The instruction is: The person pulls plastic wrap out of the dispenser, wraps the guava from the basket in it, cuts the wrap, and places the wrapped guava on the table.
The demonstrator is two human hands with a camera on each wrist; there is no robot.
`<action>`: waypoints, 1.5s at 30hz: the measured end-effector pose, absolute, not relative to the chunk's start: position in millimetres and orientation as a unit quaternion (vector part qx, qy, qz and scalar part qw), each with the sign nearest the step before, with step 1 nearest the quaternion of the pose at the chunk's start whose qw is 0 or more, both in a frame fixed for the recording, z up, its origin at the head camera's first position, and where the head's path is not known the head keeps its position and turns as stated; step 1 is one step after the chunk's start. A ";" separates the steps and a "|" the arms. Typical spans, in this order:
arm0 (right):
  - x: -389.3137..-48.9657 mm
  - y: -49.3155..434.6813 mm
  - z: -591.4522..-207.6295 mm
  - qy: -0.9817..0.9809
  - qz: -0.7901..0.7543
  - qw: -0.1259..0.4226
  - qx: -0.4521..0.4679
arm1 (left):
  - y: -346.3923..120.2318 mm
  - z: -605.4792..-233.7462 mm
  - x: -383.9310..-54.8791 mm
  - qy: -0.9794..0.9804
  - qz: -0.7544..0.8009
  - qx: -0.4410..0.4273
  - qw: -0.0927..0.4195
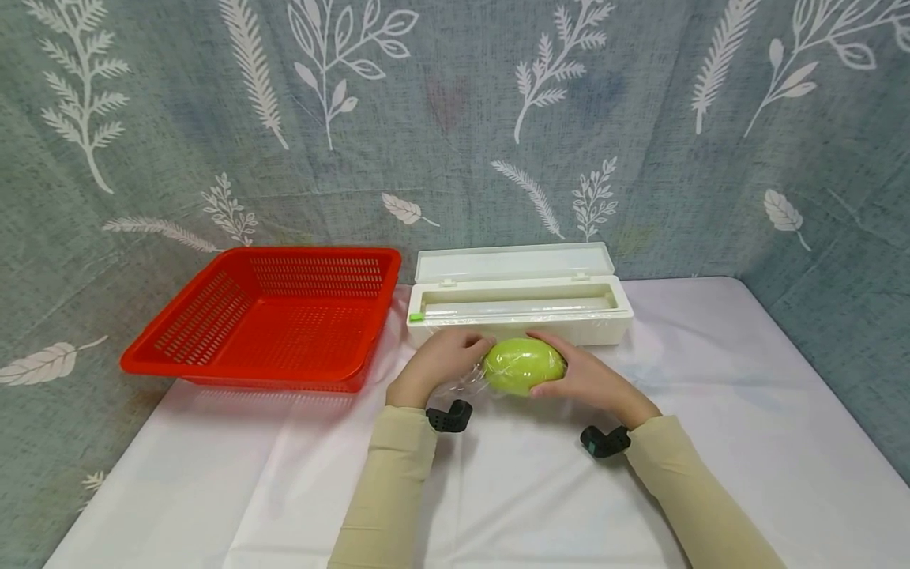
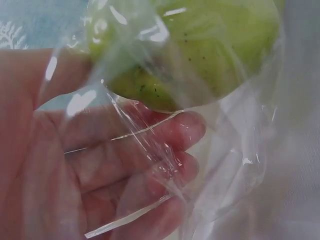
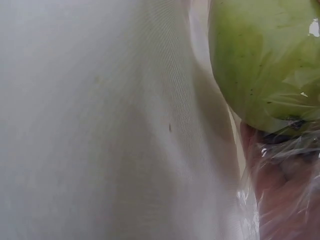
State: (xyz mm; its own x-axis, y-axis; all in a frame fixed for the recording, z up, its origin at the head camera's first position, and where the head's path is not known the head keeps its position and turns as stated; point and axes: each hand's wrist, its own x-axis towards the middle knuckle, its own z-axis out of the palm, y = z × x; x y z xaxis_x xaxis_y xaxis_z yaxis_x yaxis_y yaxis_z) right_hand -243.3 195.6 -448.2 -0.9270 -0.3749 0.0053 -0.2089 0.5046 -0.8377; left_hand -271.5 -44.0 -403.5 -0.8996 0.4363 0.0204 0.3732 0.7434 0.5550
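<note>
Grey-green cloth (image 1: 455, 170) with white leaves (image 1: 402, 209) runs from eight through twelve to four o'clock. A white-covered table (image 1: 718, 379) spreads toward six.

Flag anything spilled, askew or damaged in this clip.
Nothing looks spilled or askew. The only slight oddity is dark specks on the skin of the green fruit, showing through the clear film in both wrist views; they may be natural marks.
</note>
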 end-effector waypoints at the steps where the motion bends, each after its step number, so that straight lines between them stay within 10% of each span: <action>1: -243.6 195.9 -448.3 0.862 -0.469 0.087 -0.170 | -44.0 -403.7 -271.8 0.932 0.286 0.217 0.055; 32: -229.8 195.3 -412.5 0.854 -0.474 0.106 -0.187 | -39.7 -411.5 -275.3 0.940 0.286 0.186 -0.004; 45: -246.1 212.6 -448.3 0.871 -0.451 0.123 -0.153 | -37.7 -415.1 -274.4 0.909 0.357 0.193 0.096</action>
State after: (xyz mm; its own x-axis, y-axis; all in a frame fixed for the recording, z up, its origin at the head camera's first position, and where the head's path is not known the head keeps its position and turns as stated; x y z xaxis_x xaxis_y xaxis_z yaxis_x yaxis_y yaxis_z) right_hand -246.1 212.6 -448.3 -0.9233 -0.3766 -0.0758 -0.1551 0.5459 -0.8233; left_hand -274.4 -37.7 -415.1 -0.9069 0.4199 -0.0364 0.2828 0.6702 0.6862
